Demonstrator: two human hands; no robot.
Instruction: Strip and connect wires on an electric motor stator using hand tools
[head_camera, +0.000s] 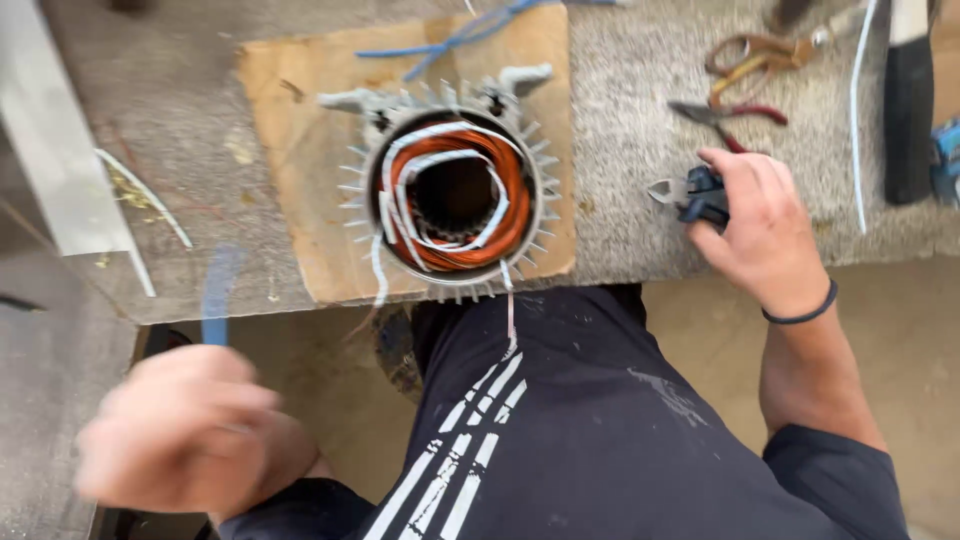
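Right now we are looking down at a carpeted workbench with a plywood board lying on it toward eleven o'clock, and the finned motor stator is sitting upright on that board near the bench's front edge, at twelve o'clock from our lap. We are judging that the trimming of the winding ends is the step in hand: the copper coils are packing the bore in an orange ring, white insulating strips are looping across them, and loose white tails are hanging over the fins at six o'clock. Our right hand, at three o'clock from the stator, is closing its fingers around the dark handles of a pair of side cutters, whose small nose is pointing toward the housing but staying apart from it. Our left hand, down at seven o'clock, is blurring with motion, and we cannot tell whether its fingers are gripping anything; a blurred blue streak is showing just above it. The next move, in our judgement, is calling for steadying the housing and bringing the cutter nose to one tail without nicking copper. Red-handled pliers and blue wire are lying farther back.
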